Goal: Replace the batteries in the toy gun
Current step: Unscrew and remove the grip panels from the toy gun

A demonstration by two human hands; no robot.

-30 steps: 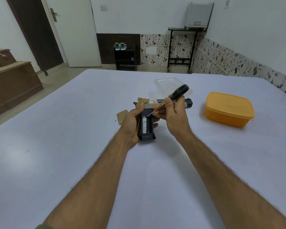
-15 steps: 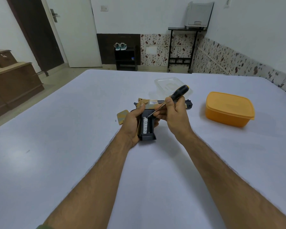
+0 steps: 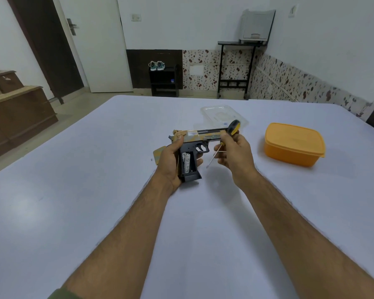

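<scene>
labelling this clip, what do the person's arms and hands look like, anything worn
Both forearms are bare, with no watch, ring or glove visible on the left hand or right hand. An olive-green sleeve edge shows on the left arm at the frame's bottom.

Home room: shoe rack (image 3: 164,82) with sneakers (image 3: 156,65), wooden cabinet (image 3: 17,113), door (image 3: 99,44).

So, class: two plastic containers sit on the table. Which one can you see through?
The clear container, the farther one, just beyond the toy gun. The table shows through its walls. The orange container to the right is opaque.
</scene>
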